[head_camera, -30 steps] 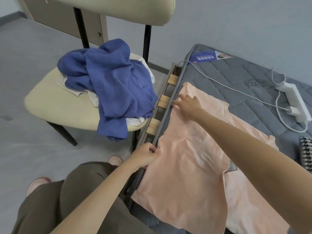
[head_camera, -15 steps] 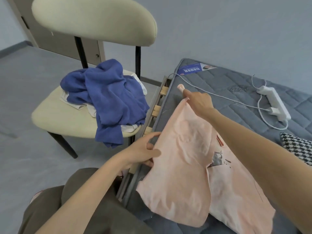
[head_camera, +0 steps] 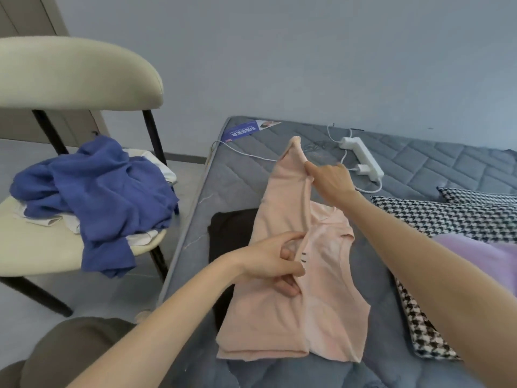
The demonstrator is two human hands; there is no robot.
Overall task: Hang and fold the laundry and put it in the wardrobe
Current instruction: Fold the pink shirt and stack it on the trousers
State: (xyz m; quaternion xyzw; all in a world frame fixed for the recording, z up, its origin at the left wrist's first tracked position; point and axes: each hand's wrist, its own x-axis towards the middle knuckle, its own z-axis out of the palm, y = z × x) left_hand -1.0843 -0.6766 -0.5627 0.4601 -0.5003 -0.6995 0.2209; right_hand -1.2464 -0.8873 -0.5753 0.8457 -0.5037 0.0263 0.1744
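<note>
Laundry: one pink shirt (head_camera: 268, 326) pinched by left hand (head_camera: 268, 261) and right hand (head_camera: 331, 182), one blue garment (head_camera: 112, 197) on one chair (head_camera: 70, 77).

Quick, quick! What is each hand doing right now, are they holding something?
The left hand grips the pink shirt at its folded middle edge.
The right hand pinches the pink shirt near its raised top end.

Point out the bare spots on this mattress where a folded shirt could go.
Bare mattress lies between the blue label and the black garment, and again beyond the power strip. The middle is crowded: pink T-shirt, houndstooth fabric, lilac garment.
</note>
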